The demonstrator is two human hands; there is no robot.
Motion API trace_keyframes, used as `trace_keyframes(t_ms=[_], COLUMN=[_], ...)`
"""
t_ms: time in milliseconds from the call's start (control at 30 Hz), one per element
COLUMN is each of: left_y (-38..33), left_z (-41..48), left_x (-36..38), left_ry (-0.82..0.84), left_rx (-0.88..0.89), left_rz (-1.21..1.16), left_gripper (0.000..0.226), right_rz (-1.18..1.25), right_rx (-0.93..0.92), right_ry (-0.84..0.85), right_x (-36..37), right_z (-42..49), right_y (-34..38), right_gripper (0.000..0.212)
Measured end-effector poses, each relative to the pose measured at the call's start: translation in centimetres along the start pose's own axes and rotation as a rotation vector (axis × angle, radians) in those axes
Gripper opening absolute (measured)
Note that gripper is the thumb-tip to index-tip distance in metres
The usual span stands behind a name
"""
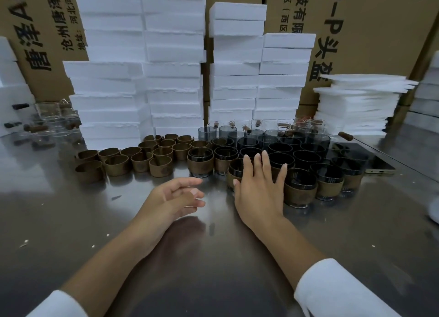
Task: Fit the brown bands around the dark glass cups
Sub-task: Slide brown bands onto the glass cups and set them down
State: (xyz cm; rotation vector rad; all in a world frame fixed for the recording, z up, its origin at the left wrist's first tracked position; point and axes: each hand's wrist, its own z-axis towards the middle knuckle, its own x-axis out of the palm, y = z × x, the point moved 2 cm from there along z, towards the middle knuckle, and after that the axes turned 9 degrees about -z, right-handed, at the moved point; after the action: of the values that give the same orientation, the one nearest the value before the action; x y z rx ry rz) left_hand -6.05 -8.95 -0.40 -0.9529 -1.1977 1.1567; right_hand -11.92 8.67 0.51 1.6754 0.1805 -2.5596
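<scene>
Left hand (177,195): is hanging low over the table (71,221) with fingers loosely curled and gripping nothing; whether it is touching the metal cannot be told.
Right hand (259,188): is lying flat with fingers straight and spread across the front cups, its thumb touching one cup's band; it is grasping nothing.
Loose bands (142,157): are standing as empty brown rings in a cluster just left of the cups.
Dark cups (297,155): are standing packed in rows right of centre; banded cups (300,186) are filling the front, and bare dark glass is showing behind them.
Foam blocks (142,67): are rising in tall white stacks behind the bands and cups.
Boxes (380,31): are standing behind the foam.
Clear glasses (52,122): are sitting at the far left.
Phone (373,162): is lying flat just right of the cups.
</scene>
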Motion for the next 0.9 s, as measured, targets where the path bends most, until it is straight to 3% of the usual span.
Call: trace_keyframes(t_ms=[200,367,500,667,900], left_y=[0.1,0.1,0.2,0.3,0.4], left_z=[0.2,0.2,0.2,0.1,0.1], left_x=[0.0,-0.1,-0.1,0.0,-0.2], left_ry=[-0.007,-0.023,-0.026,-0.051,-0.052], left_rx=[-0.005,-0.012,-0.016,-0.008,-0.010], left_rz=[-0.011,-0.033,-0.038,-0.053,-0.069], left_gripper=[0.022,0.022,0.022,0.023,0.025], right_rz=[0.090,0.262,0.201,0.038,0.167], right_rx=[0.009,0.105,0.160,0.087,0.183], right_ry=[-0.002,-0.209,-0.010,0.234,0.312], right_x=[-0.2,-2.8,-3.5,-2.0,-1.5], right_z=[0.9,3.7,7.4,10.0,11.8], right_y=[-0.3,-3.3,-6.6,-8.3,-8.4], right_gripper=[0.063,0.037,0.031,0.033,0.037])
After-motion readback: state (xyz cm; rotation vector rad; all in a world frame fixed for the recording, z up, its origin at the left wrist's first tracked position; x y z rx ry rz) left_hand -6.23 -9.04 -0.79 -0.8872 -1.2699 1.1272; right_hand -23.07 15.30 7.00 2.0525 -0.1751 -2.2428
